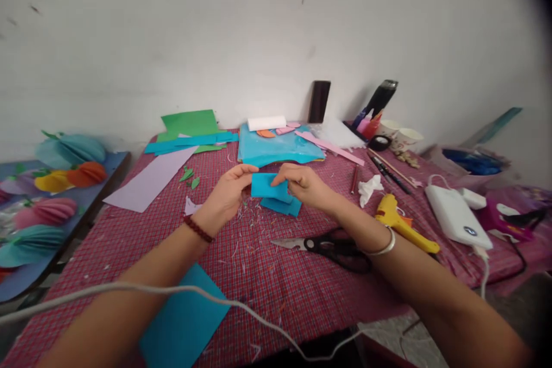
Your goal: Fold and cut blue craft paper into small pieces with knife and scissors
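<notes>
Between my two hands is a small blue paper piece (264, 186), held above the table. My left hand (230, 192) grips its left edge, fingers closed on it. My right hand (305, 185) is closed at its right side, with the index finger bent against the paper's face. Other blue paper pieces (288, 207) show just below, partly hidden by the held one. Black-handled scissors (332, 245) lie nearer to me, blades pointing left, partly under my right forearm. A larger blue sheet (190, 316) lies by my left forearm.
A white cable (207, 294) crosses in front of me. Right of my hands lie a yellow glue gun (403, 223), crumpled tissue (370, 190) and a white power bank (459, 215). Lilac paper (150, 182) and green sheets (190, 122) are at left. A phone (319, 102) leans on the wall.
</notes>
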### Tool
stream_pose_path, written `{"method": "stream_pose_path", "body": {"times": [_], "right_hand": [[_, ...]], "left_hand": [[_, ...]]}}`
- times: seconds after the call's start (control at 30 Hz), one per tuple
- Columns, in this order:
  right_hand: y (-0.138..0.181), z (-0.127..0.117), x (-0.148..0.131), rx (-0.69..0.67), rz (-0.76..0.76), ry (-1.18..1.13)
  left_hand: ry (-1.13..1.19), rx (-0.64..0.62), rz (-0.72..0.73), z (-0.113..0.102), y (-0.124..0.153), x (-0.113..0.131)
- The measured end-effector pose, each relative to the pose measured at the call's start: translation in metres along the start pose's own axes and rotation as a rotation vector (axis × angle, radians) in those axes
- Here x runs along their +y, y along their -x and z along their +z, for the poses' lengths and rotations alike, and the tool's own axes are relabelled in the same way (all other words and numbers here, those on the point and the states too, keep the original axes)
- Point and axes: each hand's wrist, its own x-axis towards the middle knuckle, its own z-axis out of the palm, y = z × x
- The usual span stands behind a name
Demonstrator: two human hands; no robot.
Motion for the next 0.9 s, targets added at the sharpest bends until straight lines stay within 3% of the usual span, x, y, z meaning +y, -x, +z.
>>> {"method": "stream_pose_path", "body": {"times": [0.17, 0.37, 0.57, 0.73, 0.9], "right_hand": [[0.005, -0.008, 0.021, 0.079, 0.084, 0.017], [0.012, -0.011, 0.028, 0.064, 0.149, -0.047], [0.013, -0.007, 0.027, 0.105, 0.172, -0.109], [0.013, 0.002, 0.025, 0.202, 0.325, -0.299], [0.012, 0.005, 0.024, 0.241, 0.321, -0.399]], "left_hand": [[0.053, -0.096, 0.017, 0.008, -0.028, -0.014], [0.009, -0.147, -0.026, 0.004, -0.045, -0.028], [-0.014, -0.082, -0.04, 0.006, -0.044, -0.03], [-0.035, -0.043, 0.005, 0.009, -0.039, -0.03], [-0.056, -0.051, 0.006, 0.011, -0.033, -0.033]]}}
